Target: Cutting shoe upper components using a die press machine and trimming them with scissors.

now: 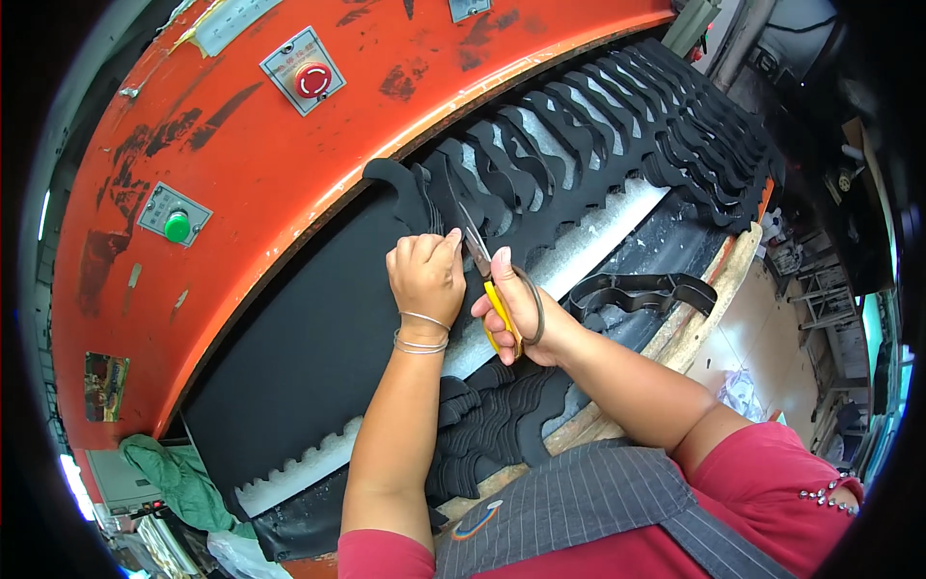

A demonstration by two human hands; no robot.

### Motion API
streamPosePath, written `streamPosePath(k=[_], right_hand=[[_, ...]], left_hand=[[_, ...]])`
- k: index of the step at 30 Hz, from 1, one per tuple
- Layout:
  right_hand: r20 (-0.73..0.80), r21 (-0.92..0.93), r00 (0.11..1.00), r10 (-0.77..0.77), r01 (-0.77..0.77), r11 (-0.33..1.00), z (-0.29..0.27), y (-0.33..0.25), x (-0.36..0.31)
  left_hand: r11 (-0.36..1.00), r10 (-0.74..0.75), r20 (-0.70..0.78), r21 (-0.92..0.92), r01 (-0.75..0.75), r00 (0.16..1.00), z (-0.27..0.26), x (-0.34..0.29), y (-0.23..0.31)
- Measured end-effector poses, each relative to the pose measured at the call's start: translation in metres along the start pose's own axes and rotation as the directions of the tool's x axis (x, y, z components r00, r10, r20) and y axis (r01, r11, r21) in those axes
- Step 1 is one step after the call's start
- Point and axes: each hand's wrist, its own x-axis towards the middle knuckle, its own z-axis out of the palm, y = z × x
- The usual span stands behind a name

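My left hand is closed, its fingers pinching the lower part of a stack of curved black foam-like pieces. My right hand grips a pair of scissors with yellow handles. Their metal blades point up and away from me, beside my left fingertips and among the black pieces. Whether the blades touch the material I cannot tell. Around both hands lies a wide black sheet, with a row of wavy cut-out strips along its far right part.
An orange machine body arches over the far side, bearing a red button and a green button. A black wavy metal cutting die lies right of my right hand. More cut black pieces are stacked near my apron.
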Motion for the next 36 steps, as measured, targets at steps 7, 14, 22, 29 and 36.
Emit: streamPosePath(k=[7, 14, 22, 29, 36], right_hand=[[-0.047, -0.019, 0.998, -0.038, 0.037, 0.999, 0.012, 0.008, -0.001], [0.049, 0.078, 0.998, -0.033, 0.029, 0.997, 0.004, 0.000, -0.007], [0.215, 0.053, 0.955, 0.204, -0.220, 0.974, -0.009, -0.034, -0.004], [0.077, 0.022, 0.996, 0.054, -0.056, 0.998, 0.005, -0.021, 0.006], [0.034, 0.040, 0.999, -0.004, 0.003, 0.999, 0.010, -0.016, 0.002]], left_hand=[[0.999, 0.023, -0.016, -0.033, -0.023, 1.000, -0.008, -0.003, -0.007], [0.996, -0.036, -0.044, -0.079, 0.033, 0.998, -0.007, -0.002, -0.003], [0.993, -0.073, -0.054, -0.102, 0.067, 0.996, -0.009, -0.001, 0.001], [0.989, -0.107, -0.053, -0.110, 0.101, 0.993, -0.009, -0.001, 0.001], [0.987, -0.121, -0.059, -0.118, 0.114, 0.991, -0.012, 0.001, 0.005]])
